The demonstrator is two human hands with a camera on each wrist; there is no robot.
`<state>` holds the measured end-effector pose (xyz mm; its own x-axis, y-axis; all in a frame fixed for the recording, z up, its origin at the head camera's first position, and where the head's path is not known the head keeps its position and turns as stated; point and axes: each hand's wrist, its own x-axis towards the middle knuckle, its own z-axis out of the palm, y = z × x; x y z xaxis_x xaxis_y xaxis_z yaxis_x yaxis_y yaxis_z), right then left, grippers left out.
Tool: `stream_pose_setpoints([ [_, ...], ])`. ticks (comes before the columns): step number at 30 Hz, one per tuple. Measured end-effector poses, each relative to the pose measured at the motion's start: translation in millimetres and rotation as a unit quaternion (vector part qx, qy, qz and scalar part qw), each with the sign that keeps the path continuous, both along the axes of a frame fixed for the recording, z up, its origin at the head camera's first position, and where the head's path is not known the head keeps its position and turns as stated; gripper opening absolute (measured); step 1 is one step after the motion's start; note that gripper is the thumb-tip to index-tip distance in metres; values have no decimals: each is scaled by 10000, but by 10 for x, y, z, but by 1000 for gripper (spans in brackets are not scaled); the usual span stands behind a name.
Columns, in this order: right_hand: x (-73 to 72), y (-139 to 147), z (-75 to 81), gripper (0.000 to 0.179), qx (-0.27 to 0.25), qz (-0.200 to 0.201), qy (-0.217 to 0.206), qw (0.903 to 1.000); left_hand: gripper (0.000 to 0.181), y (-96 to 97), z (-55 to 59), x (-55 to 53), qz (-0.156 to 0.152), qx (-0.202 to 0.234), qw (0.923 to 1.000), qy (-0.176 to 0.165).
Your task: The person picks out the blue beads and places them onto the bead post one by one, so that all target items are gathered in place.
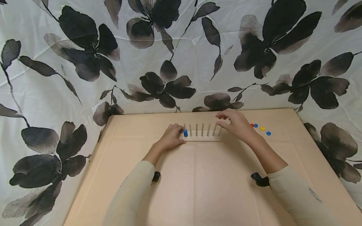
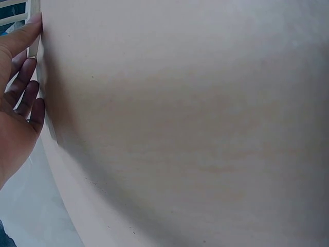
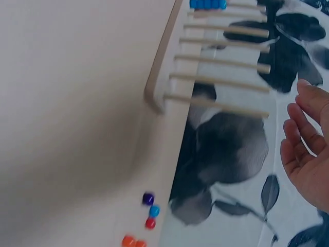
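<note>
A pale wooden rack with a row of upright pegs stands near the far side of the table. Blue beads are stacked low on its leftmost peg; the right wrist view shows the same blue beads at the top edge. My left hand holds the rack's left end, thumb in front and fingers behind. In the left wrist view, the left hand touches the wooden edge. Above the right end of the pegs, my right hand has loosely bent fingers, thumb apart from them, and nothing between them.
Right of the rack lie loose beads: a red bead, a blue bead, a yellow bead and another blue one. The right wrist view adds a dark purple bead and orange beads. Floral cloth hangs behind the table.
</note>
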<state>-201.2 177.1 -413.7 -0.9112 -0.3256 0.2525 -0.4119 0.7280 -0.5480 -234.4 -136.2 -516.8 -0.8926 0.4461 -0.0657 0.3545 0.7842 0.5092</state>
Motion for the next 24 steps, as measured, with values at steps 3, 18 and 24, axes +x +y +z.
stream_pose_setpoints([
  [3,27,173,-47,25,-56,-116,196,9997,58,5,2,0,-16,18,10000,29],
  [18,170,1163,-345,27,-162,-1156,-38,9932,58,4,-13,-20,-22,-30,10000,53],
  [24,201,1511,-496,30,-101,-1291,-17,9916,57,-5,-23,-18,-20,9,10000,29],
])
